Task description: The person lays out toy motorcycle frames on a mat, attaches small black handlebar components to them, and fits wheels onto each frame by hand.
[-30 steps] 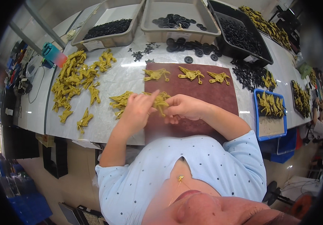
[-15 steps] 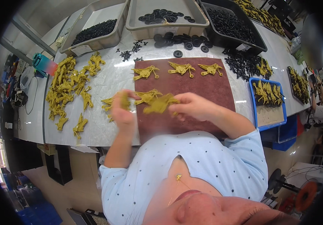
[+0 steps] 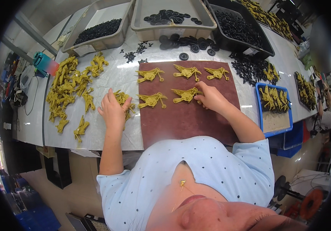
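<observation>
On the brown cloth mat [image 3: 169, 125] lie several olive-yellow plastic parts with long thin arms, set out in two rows. My right hand [image 3: 214, 99] has its thumb and fingertips closed on the right end of a yellow plastic part [image 3: 184, 95] in the nearer row. Just left of that one lies another yellow part [image 3: 151, 101]. Left of the mat, my left hand [image 3: 112, 110] is open, fingers apart, at a few loose yellow parts [image 3: 124, 99] on the table. The hand partly covers them, and whether it touches them I cannot tell.
A heap of yellow parts [image 3: 63, 88] spreads over the table's left side. Behind the mat lie black wheels [image 3: 184, 56] and small black star-shaped pieces [image 3: 130, 57], before three bins [image 3: 173, 30]. A blue tray [image 3: 263, 125] with assembled pieces stands at the right.
The yellow part held in my right hand has moved right and down onto the mat's nearer row. My left hand has moved left, its fingers now spread by the loose parts.
</observation>
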Motion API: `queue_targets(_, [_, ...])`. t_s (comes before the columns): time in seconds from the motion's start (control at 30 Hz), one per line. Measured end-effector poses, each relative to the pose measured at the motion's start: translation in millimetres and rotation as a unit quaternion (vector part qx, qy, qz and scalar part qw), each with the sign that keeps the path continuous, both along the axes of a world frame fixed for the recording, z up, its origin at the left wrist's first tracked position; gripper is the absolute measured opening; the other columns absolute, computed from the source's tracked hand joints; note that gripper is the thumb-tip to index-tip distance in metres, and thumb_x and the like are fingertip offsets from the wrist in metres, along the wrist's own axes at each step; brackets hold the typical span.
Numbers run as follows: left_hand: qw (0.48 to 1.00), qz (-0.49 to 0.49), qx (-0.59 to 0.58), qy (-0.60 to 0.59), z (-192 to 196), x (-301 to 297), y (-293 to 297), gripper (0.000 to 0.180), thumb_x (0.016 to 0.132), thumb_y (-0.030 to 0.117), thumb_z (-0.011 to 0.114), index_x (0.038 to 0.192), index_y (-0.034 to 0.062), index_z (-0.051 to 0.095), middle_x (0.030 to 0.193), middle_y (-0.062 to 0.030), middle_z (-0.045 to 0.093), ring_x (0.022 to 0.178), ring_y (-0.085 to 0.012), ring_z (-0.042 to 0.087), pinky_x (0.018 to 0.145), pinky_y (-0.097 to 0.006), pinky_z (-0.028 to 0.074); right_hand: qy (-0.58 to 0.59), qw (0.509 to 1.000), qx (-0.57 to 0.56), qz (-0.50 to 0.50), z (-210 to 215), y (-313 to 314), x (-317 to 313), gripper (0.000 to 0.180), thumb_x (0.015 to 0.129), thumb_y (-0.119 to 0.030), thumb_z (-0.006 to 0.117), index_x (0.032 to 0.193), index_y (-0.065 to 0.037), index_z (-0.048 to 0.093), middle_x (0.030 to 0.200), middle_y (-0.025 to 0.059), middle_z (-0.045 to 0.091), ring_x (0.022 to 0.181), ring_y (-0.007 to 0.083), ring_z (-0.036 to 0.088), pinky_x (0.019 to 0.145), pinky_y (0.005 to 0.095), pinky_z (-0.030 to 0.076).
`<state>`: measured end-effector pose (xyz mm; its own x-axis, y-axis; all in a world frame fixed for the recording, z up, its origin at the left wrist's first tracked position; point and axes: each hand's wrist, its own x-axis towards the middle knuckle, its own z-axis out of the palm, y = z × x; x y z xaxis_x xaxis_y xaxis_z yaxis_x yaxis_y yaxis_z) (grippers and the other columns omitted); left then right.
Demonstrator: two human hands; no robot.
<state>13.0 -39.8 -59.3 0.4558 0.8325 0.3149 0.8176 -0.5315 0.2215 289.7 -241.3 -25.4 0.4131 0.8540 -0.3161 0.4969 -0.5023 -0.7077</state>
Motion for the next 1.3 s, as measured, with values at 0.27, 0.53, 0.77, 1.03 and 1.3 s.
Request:
queue_targets(0.27, [0.994,0.11,-0.022,-0.011,23,-49,14,0.06,0.08,0.036,0.067,0.13,0.0106,0.046,0.124,-0.0145,0.049,0.117,-0.0308,0.045,0.092,-0.057,0.034,-0.214,0.972,0.034,0.089,-9,-6,10,0.051,0.075,-0.018,0.071,0.117,-0.003,0.046,0.095,0.0223,0.064,0.09,0.0387,0.06,0.074,0.0447,0.048])
queue_targets(0.53, [0.921,0.292,-0.213,0.147,52,-116,27,0.053,0.076,0.023,0.072,0.123,0.0089,0.053,0.123,-0.0118,0.053,0.119,-0.0304,0.045,0.092,-0.05,0.039,-0.248,0.967,0.052,0.017,26,3,-11,0.064,0.069,-0.023,0.077,0.122,-0.007,0.045,0.079,0.0167,0.063,0.077,0.0358,0.062,0.067,0.043,0.047])
queue_targets(0.77, [0.924,-0.005,-0.283,-0.257,31,-145,45,0.04,0.083,0.014,0.066,0.121,0.0073,0.054,0.107,-0.0136,0.061,0.101,-0.0284,0.059,0.086,-0.037,0.048,-0.162,0.97,0.174,0.042,37,5,-38,0.042,0.08,-0.018,0.07,0.115,-0.005,0.052,0.07,0.012,0.06,0.063,0.0241,0.06,0.06,0.0342,0.048])
queue_targets(1.03, [0.469,-0.297,-0.551,-0.623,50,0,-37,0.035,0.09,0.012,0.057,0.122,0.005,0.044,0.109,-0.0159,0.057,0.103,-0.0293,0.059,0.088,-0.041,0.05,0.303,0.937,0.141,0.106,38,28,-76,0.023,0.092,-0.009,0.054,0.114,0.0,0.055,0.087,0.0051,0.061,0.075,0.0103,0.06,0.063,0.0239,0.05])
queue_targets(1.3, [0.551,-0.219,-0.526,-0.609,35,57,-77,0.055,0.085,0.013,0.066,0.129,0.0052,0.035,0.119,-0.0137,0.05,0.103,-0.024,0.054,0.088,-0.034,0.047,0.388,0.896,0.207,0.057,32,22,-77,0.034,0.086,-0.008,0.063,0.116,0.003,0.051,0.097,0.0053,0.061,0.083,0.0079,0.058,0.07,0.0215,0.049])
